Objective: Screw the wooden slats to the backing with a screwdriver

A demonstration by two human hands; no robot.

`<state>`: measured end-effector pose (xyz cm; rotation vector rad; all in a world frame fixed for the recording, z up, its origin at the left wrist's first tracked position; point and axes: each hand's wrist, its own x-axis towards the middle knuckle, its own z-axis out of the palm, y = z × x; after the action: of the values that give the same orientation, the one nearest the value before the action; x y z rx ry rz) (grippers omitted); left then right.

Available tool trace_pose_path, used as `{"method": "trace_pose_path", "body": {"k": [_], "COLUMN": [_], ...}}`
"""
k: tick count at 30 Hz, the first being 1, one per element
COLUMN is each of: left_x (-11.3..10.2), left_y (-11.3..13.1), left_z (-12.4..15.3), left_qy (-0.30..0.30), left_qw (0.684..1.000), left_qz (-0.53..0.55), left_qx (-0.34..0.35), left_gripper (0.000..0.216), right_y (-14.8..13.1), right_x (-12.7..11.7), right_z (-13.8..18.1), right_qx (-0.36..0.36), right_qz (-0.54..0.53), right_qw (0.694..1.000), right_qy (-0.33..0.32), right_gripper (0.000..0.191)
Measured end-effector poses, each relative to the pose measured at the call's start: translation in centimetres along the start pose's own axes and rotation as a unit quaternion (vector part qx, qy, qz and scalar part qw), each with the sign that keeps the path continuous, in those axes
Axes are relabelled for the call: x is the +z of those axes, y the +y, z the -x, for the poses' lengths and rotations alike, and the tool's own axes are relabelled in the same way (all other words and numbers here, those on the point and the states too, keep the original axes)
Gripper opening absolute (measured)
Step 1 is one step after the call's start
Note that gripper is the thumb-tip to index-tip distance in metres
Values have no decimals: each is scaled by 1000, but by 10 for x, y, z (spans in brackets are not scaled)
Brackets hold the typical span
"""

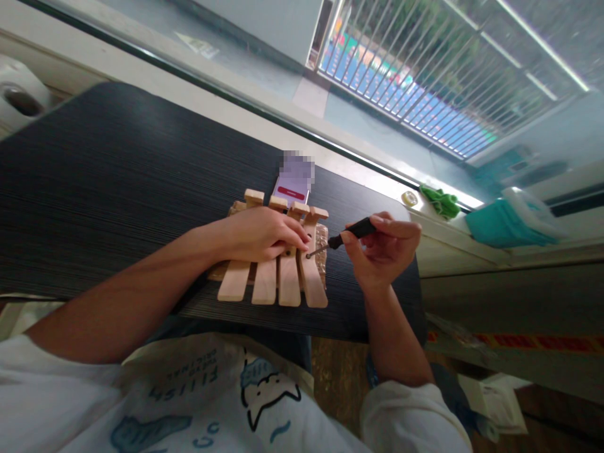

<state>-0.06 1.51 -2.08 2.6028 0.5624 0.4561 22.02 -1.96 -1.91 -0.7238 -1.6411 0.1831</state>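
Wooden slats (289, 280) lie under outstretched left fingers (296, 235); right fingers (396, 229) pinch a screwdriver (357, 231).

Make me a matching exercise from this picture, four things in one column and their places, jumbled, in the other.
1. Screwdriver
2. Phone
3. Green cloth
4. Left hand

A. On the pale windowsill
B. Resting across the wooden slats
C. In the right hand
D. Just beyond the slats' far ends

Pairs: 1-C; 2-D; 3-A; 4-B
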Motion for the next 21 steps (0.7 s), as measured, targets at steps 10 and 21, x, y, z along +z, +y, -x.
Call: {"method": "trace_pose_path", "body": {"k": [10,21], "left_x": [0,-2], "left_y": [-1,4], "left_z": [0,0], "left_qy": [-1,3], "left_qw": [1000,1000], "left_qz": [-7,-5], "left_qx": [1,-16], "left_gripper": [42,43], "right_y": [-2,4], "right_x": [1,-4], "right_z": [-1,3], "right_qx": [-33,-24], "right_qz": [15,-42], "right_qw": [999,999], "right_qy": [28,-23], "right_gripper": [35,46]}}
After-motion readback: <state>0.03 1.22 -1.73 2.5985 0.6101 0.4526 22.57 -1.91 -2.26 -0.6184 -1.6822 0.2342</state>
